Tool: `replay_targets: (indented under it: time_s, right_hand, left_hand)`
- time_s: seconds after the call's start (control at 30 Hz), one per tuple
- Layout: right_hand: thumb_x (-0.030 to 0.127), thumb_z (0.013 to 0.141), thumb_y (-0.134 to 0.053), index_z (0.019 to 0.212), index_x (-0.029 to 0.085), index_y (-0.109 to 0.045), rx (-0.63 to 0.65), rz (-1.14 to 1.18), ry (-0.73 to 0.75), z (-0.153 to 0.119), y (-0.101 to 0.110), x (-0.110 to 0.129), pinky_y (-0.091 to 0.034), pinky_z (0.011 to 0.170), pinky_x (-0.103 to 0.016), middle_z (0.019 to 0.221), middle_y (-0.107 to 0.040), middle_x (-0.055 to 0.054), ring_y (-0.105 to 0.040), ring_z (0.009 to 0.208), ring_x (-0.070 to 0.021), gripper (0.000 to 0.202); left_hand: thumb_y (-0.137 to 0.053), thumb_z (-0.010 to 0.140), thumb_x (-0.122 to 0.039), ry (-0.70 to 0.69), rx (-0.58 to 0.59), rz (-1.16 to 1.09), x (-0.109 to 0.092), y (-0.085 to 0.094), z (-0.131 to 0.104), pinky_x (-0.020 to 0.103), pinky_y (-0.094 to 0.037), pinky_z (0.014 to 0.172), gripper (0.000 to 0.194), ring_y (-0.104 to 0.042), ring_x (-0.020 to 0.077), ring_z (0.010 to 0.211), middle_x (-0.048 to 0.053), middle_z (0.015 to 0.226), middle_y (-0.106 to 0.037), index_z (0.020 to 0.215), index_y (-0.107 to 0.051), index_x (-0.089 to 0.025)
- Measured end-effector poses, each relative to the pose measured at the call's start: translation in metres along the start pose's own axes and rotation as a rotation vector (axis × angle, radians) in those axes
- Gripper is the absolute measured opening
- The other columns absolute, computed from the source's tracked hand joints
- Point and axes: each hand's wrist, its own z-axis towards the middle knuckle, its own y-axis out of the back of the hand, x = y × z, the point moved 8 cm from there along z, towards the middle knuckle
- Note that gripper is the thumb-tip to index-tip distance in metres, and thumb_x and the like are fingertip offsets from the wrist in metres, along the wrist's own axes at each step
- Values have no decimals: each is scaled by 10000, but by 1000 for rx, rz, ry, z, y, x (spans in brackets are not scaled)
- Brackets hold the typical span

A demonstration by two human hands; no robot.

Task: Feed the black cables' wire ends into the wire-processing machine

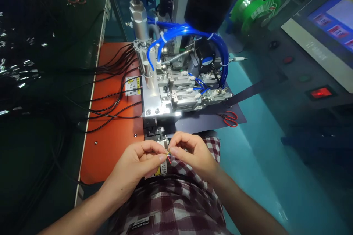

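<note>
My left hand (139, 161) and right hand (190, 152) pinched thin wires (168, 155) at lower centre — fingers shut tight, spreading strands apart below the machine (176, 88).

Machine (176, 88) sits center on the worktop (110, 147), mat (212, 115) under its right side. Cables (116, 80) run left from the machine. Scissors (229, 118) lie on the mat, right of the machine. Spool (255, 7) far right; screen (331, 22) at right edge. Both hands near, before the machine: left hand (138, 165), right hand (190, 154), wires (168, 157) between them.
</note>
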Motion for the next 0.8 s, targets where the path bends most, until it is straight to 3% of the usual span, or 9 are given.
replay_targets:
  time_s: [0.17, 0.37, 0.53, 0.63, 0.8]
  right_hand:
    - [224, 858, -563, 749, 183, -577, 85, -120, 137, 1, -3, 9, -384, 623, -269, 734, -508, 2, -458, 670, -143, 118]
    - [288, 890, -563, 748, 189, -603, 298, -192, 237, 5, -10, 18, -444, 637, -289, 767, -544, -23, -511, 687, -161, 177]
    - [229, 896, -563, 751, 193, -604, 454, -191, 303, 4, -20, 30, -485, 705, -303, 748, -576, -17, -549, 719, -161, 154]
    - [221, 899, -551, 756, 199, -603, 478, -205, 315, 3, -22, 34, -496, 714, -306, 745, -582, -17, -555, 722, -160, 154]
    - [256, 898, -553, 762, 197, -609, 401, -242, 334, 5, -18, 34, -490, 680, -301, 758, -569, -24, -543, 705, -163, 159]
  left_hand:
    - [-715, 730, -308, 80, 78, -61, 2, -6, 2, 201, -140, 430, 190, -278, 28, 418, -68, 506, -421, 772, -637, -139]
    - [-763, 663, -271, 239, 249, -167, 7, -18, -2, 187, -138, 397, 203, -290, 9, 399, -55, 545, -458, 717, -628, -129]
    - [-775, 641, -269, 302, 338, -190, 10, -27, -7, 189, -128, 377, 229, -298, 7, 372, -69, 505, -434, 695, -604, -127]
    - [-764, 644, -261, 285, 308, -176, 9, -26, -7, 193, -123, 374, 220, -290, 8, 373, -65, 508, -441, 681, -593, -128]
    - [-730, 665, -236, 191, 188, -120, 5, -19, -4, 193, -107, 387, 191, -278, 7, 382, -62, 526, -449, 655, -566, -139]
